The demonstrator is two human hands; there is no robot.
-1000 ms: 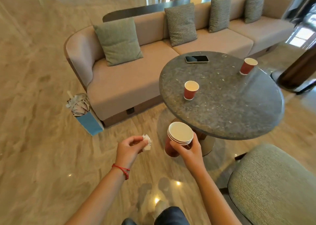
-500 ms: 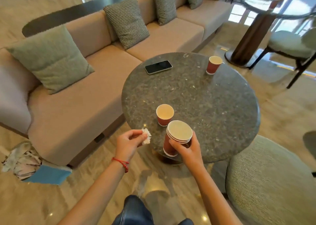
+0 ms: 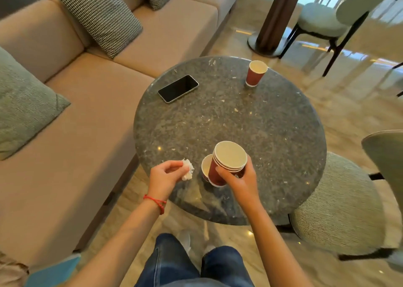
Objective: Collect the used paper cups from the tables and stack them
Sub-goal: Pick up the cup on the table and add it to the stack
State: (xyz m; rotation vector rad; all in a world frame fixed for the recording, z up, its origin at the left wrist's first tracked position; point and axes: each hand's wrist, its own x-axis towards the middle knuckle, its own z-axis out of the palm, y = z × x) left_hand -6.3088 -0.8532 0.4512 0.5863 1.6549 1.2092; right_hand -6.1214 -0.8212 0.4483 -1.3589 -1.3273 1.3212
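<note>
Mid-collection, at the round table in the centre of the frame. Right hand wrapped around a stack of red paper cups, thumb on the near side and fingers curled round the far side; four rims showing at the top, tilted a little toward the upper left. Held low over the lower-centre part of the tabletop, right beside and partly in front of a near cup standing on the table, only its pale mouth and a sliver of red wall visible. Touching or just apart: cannot tell. Left hand to the lower left of that, pinching a crumpled white tissue between thumb and fingertips, hovering at the table's near edge.

One far cup upright near the upper right rim of the table, well apart from the hands. A dark phone lying flat toward the upper left of the tabletop. Sofa with cushions filling the left side of the frame; a stool at lower right.

Step in hand, as judged: adding the near cup to the stack. Next move likely either lowering the stack straight into that cup's mouth, which needs the tilt taken out and the base centred over the rim, or lifting the cup with the left hand, awkward while the tissue occupies those fingers. After that, a reach across to the upper right for the far cup.
</note>
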